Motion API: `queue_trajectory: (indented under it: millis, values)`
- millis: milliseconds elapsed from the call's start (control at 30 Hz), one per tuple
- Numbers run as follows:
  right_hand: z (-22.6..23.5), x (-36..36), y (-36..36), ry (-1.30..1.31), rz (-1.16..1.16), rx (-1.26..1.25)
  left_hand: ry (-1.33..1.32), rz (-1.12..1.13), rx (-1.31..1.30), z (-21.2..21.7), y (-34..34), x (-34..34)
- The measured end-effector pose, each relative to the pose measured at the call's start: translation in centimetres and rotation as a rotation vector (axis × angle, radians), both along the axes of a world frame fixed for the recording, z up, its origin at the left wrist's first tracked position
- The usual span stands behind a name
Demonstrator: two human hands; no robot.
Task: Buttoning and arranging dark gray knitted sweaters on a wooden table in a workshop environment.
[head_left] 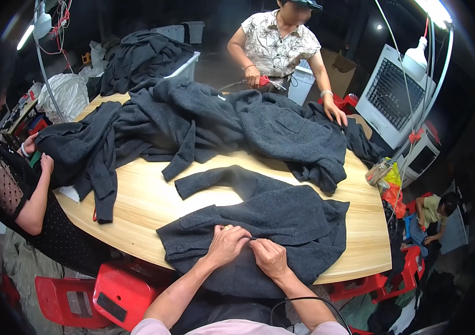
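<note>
A dark grey wool-like jacket (pixel 282 209) lies spread at the near edge of the table, one sleeve stretched toward the far left. On its left part are a button and a pocket-like flap. My left hand (pixel 229 244) is closed, pinching a thin fold or edge of the jacket. Close beside it on the right, my right hand (pixel 269 258) pinches the same edge. A short dark strip of cloth shows between the fingertips; any small thing inside them is hidden.
More dark grey garments (pixel 176 120) heap across the wooden table (pixel 142 190). Across it, a person holds a red-handled tool (pixel 264 81); another handles cloth at left. Red stools (pixel 120 296) stand near my left. A lamp pole (pixel 435 84) and air cooler (pixel 394 86) are at right.
</note>
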State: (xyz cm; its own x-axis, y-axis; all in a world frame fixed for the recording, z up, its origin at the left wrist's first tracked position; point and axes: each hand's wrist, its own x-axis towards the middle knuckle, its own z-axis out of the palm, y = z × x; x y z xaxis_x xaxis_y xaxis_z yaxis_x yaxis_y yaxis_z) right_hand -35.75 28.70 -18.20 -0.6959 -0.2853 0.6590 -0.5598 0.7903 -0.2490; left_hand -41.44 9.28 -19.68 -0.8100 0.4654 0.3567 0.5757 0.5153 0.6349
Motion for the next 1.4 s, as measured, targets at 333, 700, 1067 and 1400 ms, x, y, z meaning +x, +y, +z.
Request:
queue_trajectory:
  millis: [333, 700, 1067, 1400]
  values:
    - [-1.2, -0.6, -0.8, 0.048, 0.032, -0.031, -0.126, 0.002, 0.124, -1.3, -1.3, -0.4]
    - [-2.1, 0.5, 0.4, -0.107, 0.006, -0.013, -0.170, -0.142, 0.324, -1.3, -0.8, 0.1]
    - [-2.1, -1.3, 0.3, -0.402, 0.039, -0.294, -0.218, -0.043, 0.401, -1.4, 0.0, -0.2]
    - [-0.5, -4.1, -5.2, -0.261, 0.052, -0.282, 0.334, -0.068, 0.102, -1.1, -5.3, -2.7]
